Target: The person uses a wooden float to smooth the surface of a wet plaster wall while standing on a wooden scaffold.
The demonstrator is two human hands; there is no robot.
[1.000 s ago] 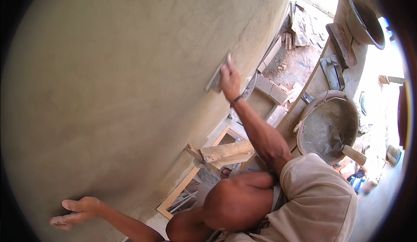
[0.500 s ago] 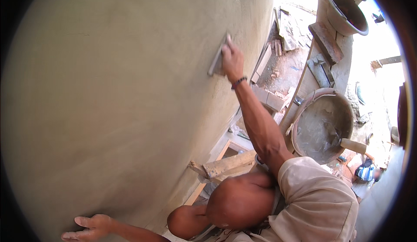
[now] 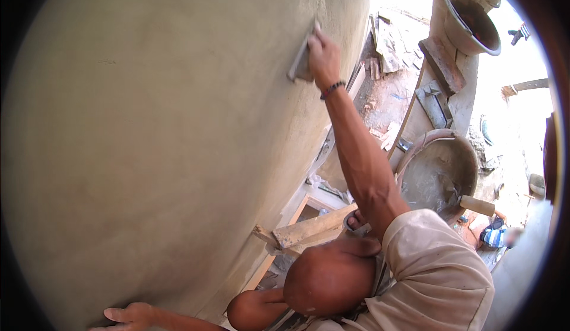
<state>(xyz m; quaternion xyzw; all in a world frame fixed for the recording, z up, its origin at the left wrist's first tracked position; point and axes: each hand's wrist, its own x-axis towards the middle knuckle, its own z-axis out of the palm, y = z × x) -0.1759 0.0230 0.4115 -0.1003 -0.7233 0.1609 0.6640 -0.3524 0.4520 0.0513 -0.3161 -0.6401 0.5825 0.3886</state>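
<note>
Gripping plastering trowel [image 3: 302, 63] at left side of curled right hand [image 3: 324, 62], slanting its long axis up-right along wall [image 3: 178, 129]; holding left hand [image 3: 133, 315] spread, apparently empty, well apart.

1 bkt [image 3: 457, 29], brn blk [image 3: 442, 66] & metal tool [image 3: 433, 103] on plank [image 3: 419, 126]

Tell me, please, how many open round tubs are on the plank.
2: an upper tub at top right, and a lower tub, partly covered, below it; others may be hidden.
</note>
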